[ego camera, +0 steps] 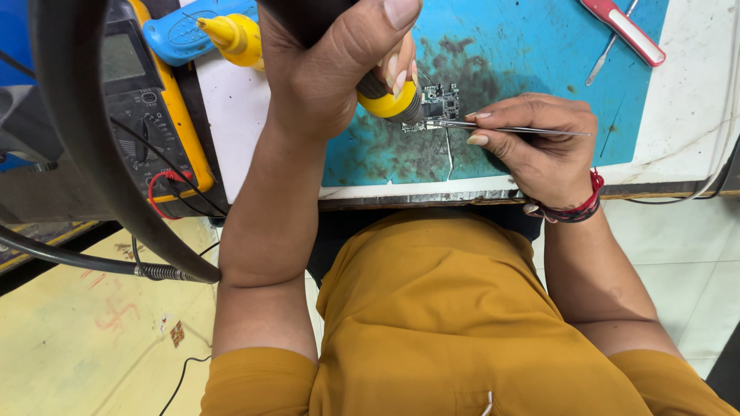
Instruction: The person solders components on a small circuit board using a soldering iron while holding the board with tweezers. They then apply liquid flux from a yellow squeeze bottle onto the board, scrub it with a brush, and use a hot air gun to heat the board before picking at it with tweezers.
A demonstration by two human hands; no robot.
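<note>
A small dark circuit board [441, 101] lies on a stained blue work mat [509, 54]. My left hand [331, 69] grips a black tool with a yellow collar [385, 102], its metal nozzle angled down at the board's left edge. My right hand [536, 142] pinches thin metal tweezers [501, 128], their tips touching the board's lower edge. A red thread band circles my right wrist.
A yellow and black multimeter [142, 100] with red and black leads sits at the left. A yellow-tipped bottle [231, 35] and a blue tool [181, 31] lie behind it. A red-handled tool [624, 31] rests at the mat's far right. A thick black hose [85, 146] curves down at left.
</note>
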